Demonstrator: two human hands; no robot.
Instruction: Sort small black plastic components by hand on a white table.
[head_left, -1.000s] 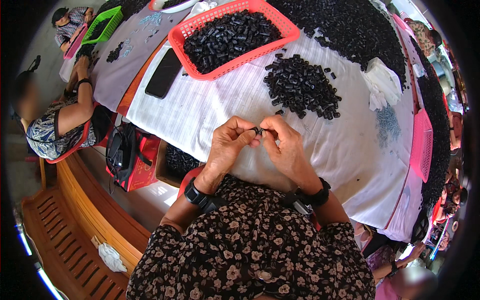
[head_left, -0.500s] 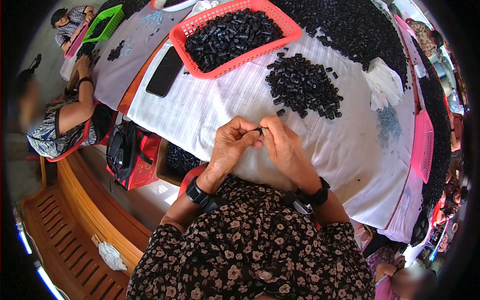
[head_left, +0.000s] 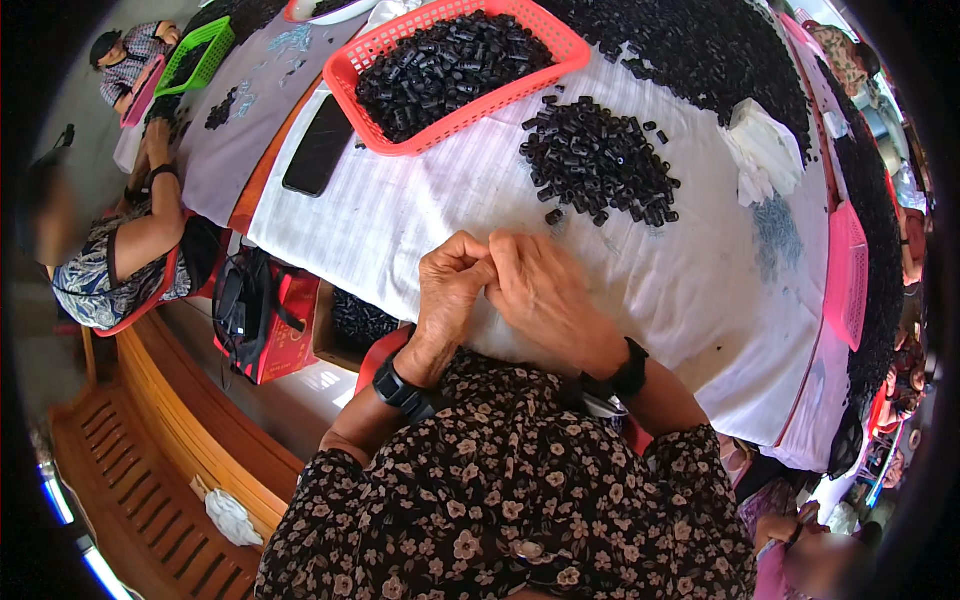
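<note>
My left hand (head_left: 450, 290) is closed in a pinch, its thumb and forefinger brought up against the fingers of my right hand (head_left: 545, 290). The right hand is curled palm down, its back covering the spot where the fingertips meet. Whatever lies between them is hidden. Both hands are above the white cloth (head_left: 400, 215) near the table's front edge. Beyond them is a loose heap of short black tubular pieces (head_left: 600, 160). More such pieces fill a red perforated basket (head_left: 440, 140) farther back.
A black phone (head_left: 320, 145) lies left of the basket. To the right are a crumpled white bag (head_left: 765, 150), a scatter of small bluish pieces (head_left: 775, 235) and a pink basket (head_left: 847, 275). A large black spread covers the far side. Another person's arm (head_left: 155, 225) rests at the left.
My right hand has turned over and moved left against the left hand, its fingers curling inward. A small black piece seen between the fingertips earlier is now out of sight.
</note>
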